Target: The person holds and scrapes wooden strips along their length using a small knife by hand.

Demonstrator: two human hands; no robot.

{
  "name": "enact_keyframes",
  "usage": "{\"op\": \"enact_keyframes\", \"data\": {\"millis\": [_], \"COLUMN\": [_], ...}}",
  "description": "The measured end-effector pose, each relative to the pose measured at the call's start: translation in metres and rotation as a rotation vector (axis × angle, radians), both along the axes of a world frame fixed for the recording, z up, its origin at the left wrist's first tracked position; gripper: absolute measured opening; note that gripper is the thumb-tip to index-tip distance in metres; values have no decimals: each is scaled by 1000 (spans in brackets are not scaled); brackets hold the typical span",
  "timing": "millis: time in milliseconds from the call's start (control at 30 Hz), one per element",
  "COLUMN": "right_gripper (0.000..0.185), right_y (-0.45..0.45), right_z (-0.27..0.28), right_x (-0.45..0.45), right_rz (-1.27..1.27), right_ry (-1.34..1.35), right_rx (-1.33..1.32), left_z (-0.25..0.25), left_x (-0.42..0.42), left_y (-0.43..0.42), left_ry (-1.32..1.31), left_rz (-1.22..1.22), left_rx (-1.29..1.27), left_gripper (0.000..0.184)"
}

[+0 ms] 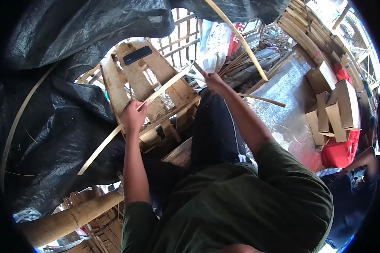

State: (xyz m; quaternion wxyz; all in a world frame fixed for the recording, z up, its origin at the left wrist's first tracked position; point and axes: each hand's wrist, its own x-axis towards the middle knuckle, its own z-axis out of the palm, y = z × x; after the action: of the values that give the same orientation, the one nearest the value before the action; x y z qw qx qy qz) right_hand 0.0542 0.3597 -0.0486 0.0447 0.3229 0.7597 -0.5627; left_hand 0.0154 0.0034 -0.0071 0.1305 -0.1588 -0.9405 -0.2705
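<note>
My left hand is closed around a pale bamboo strip, whose lower end curves down to the left. The strip rises to the right, where its far end meets a knife with a short dark blade. My right hand grips this knife, and its fingers hide most of the handle. A whitish piece also sticks out leftward from that hand; I cannot tell what it is. Beneath both hands stands a slatted wooden crate, with a black phone lying on top.
Black plastic sheeting hangs at the left. A thin stick shows beyond my right forearm, and a bamboo pole slants above. Cardboard boxes sit on red material at right. Another person's arm is at the lower right.
</note>
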Motion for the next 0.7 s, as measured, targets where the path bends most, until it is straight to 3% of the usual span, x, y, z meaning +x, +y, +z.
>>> {"op": "enact_keyframes", "data": {"millis": [67, 300, 367, 433, 500, 533, 567, 633, 700], "right_gripper": [53, 44, 40, 43, 47, 46, 43, 42, 42], "right_y": [10, 22, 21, 46, 39, 30, 17, -4, 42], "right_z": [13, 14, 24, 1, -7, -18, -35, 7, -6], "right_x": [1, 8, 7, -15, -26, -35, -35, -25, -33], "right_rz": [79, 86, -305, -371, -635, -350, 217, 101, -158], "right_ry": [-57, 109, 423, 559, 531, 235, 230, 115, 206], "right_rx": [-166, -170, -325, -416, 146, 457, 633, 201, 20], "left_z": [0, -1, 1, 0, -3, -3, -2, -1, 1], "left_x": [-3, 1, 4, 4, 3, 4, 4, 0, 0], "left_y": [1, 3, 4, 4, 2, 3, 3, 2, 3], "left_ry": [-10, -11, 17, 21, 19, 6, 3, 53, 26], "left_rz": [24, 72, 59, 61, 50, 47, 47, 31, 47], "left_rx": [-25, 26, 7, 8, -18, 7, 7, -40, -52], "left_gripper": [33, 35, 33, 31, 32, 33, 33, 34, 35]}}
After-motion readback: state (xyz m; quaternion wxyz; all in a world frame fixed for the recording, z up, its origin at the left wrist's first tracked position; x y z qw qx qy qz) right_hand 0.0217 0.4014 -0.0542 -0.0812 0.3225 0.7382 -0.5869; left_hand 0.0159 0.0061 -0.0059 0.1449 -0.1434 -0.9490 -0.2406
